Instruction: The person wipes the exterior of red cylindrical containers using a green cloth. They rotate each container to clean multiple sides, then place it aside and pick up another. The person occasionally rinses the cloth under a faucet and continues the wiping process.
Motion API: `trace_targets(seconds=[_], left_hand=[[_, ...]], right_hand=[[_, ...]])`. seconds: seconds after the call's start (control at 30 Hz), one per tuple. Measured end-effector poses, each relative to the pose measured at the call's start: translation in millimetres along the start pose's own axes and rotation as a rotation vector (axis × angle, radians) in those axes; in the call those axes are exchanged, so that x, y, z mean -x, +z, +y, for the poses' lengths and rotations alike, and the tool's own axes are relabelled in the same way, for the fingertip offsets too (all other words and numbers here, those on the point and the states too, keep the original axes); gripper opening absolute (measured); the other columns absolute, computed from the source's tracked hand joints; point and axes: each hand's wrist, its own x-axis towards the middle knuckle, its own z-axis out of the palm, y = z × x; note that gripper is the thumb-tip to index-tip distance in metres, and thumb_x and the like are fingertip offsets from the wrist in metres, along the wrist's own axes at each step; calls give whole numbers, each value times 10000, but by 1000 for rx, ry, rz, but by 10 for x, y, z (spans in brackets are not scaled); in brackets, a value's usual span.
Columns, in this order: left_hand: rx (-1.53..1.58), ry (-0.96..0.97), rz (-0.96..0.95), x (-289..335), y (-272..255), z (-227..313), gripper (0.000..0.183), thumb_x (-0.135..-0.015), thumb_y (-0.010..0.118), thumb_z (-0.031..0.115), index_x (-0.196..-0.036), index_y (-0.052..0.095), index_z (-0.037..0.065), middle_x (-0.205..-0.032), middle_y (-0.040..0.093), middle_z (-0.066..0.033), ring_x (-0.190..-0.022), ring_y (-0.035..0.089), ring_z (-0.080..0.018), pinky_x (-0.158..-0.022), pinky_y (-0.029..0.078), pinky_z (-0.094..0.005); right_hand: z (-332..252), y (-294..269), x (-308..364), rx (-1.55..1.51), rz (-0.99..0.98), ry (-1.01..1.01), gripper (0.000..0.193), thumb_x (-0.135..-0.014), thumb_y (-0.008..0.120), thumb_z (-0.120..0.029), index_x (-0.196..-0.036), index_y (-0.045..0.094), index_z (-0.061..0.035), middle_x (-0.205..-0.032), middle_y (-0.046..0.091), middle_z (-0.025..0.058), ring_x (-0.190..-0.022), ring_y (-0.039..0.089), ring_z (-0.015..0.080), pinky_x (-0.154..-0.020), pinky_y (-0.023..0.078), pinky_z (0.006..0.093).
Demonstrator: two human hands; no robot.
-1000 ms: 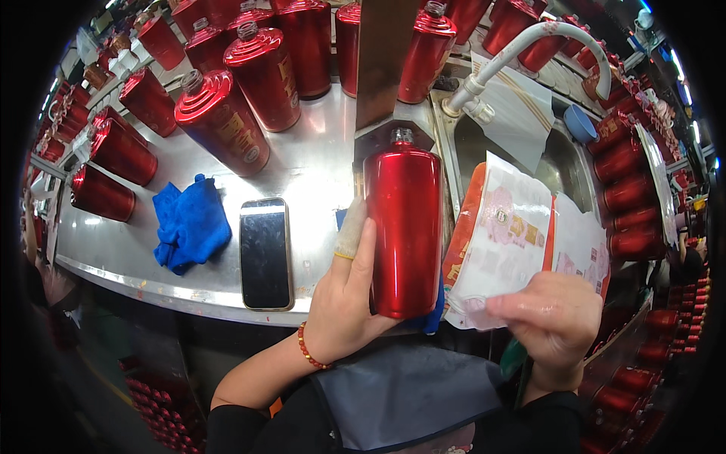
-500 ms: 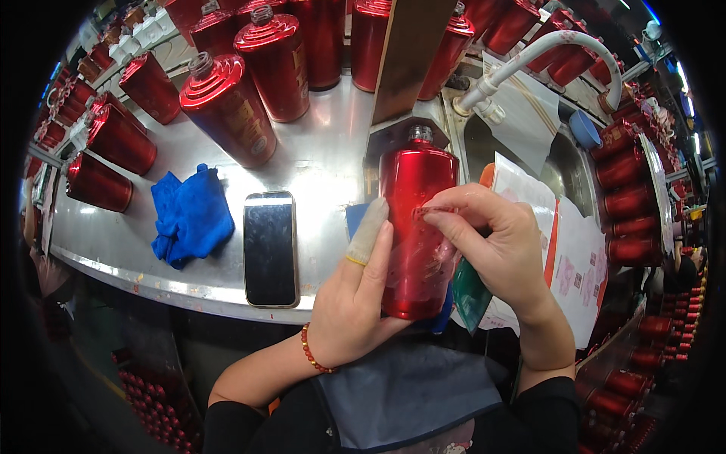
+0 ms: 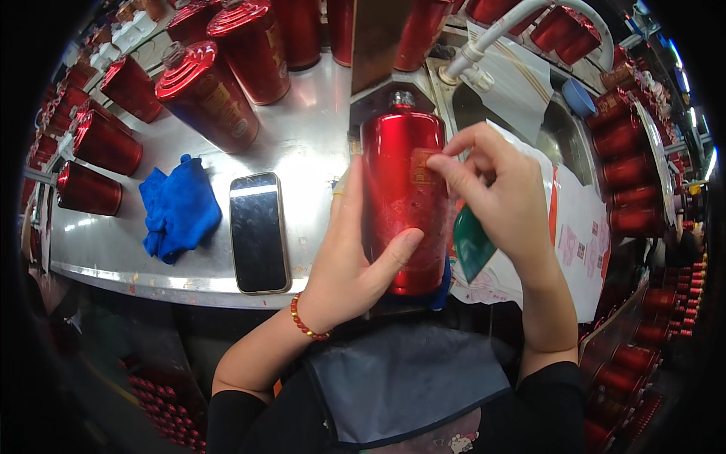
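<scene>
A glossy red bottle [image 3: 401,204] with a clear glass neck stands upright at the bench's front edge. My left hand [image 3: 348,246] wraps its left side, thumb across the lower front; one finger wears a pale cover. Thumb and forefinger of my right hand [image 3: 495,189] pinch the right edge of a small gold-printed decal [image 3: 422,166] against the bottle's upper front. From beneath that hand juts a green, pointed scraper-like piece [image 3: 473,246], apparently tucked in its lower fingers; the grip is hidden. Wet-looking marks show on the bottle below the decal.
Left on the metal bench [image 3: 151,278] lie a phone [image 3: 259,233] and a crumpled blue cloth [image 3: 180,209]. More red bottles [image 3: 208,98] stand behind. At the right are printed sheets [image 3: 578,234], a sink [image 3: 563,147], a faucet [image 3: 484,53] and a blue bowl [image 3: 578,97].
My right hand has risen along the bottle, the green piece with it. The gold decal now lies visible on the bottle's front. My left thumb has come round to the front. The view has shifted slightly.
</scene>
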Motion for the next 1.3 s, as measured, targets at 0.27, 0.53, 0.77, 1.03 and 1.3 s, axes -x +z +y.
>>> trace_targets(seconds=[0.27, 0.53, 0.77, 1.03, 1.3], left_hand=[[274, -136, 7, 47, 28, -65, 924, -1006, 692, 288, -1618, 117, -97, -1623, 306, -270, -1510, 345, -337, -1226, 293, -423], [151, -134, -69, 80, -25, -27, 957, -984, 713, 221, -1622, 72, -94, -1624, 314, -260, -1501, 364, -323, -1224, 303, -418], [258, -184, 37, -400, -6, 194, 811, -973, 735, 191, -1570, 251, -68, -1436, 544, -195, -1294, 573, -239, -1095, 458, -366], [263, -139, 83, -461, 36, 189, 622, -1021, 674, 188, -1515, 370, -36, -1360, 603, -155, -1235, 596, -200, -1060, 478, -354], [346, -165, -34, -341, -30, 124, 808, -975, 730, 199, -1588, 252, -23, -1469, 512, -159, -1342, 526, -226, -1140, 417, -376]], right_hand=[[517, 9, 443, -764, -226, 393, 620, -969, 733, -167, -1487, 444, 14, -1299, 615, 147, -698, 565, 56, -631, 453, 182], [337, 101, 693, -873, -328, 407, 1044, -786, 922, -95, -1616, 292, -23, -1421, 496, 168, -744, 573, 35, -679, 486, 187], [354, 78, 508, -908, -341, 474, 875, -918, 826, -218, -1595, 314, -5, -1389, 528, 192, -841, 630, 58, -709, 505, 206], [396, 169, 437, -988, -318, 489, 854, -916, 826, -204, -1569, 329, 29, -1361, 567, 172, -873, 650, 69, -702, 511, 216], [380, 127, 607, -949, -360, 511, 1074, -755, 897, -25, -1613, 255, 32, -1374, 511, 121, -747, 566, 53, -634, 468, 185]])
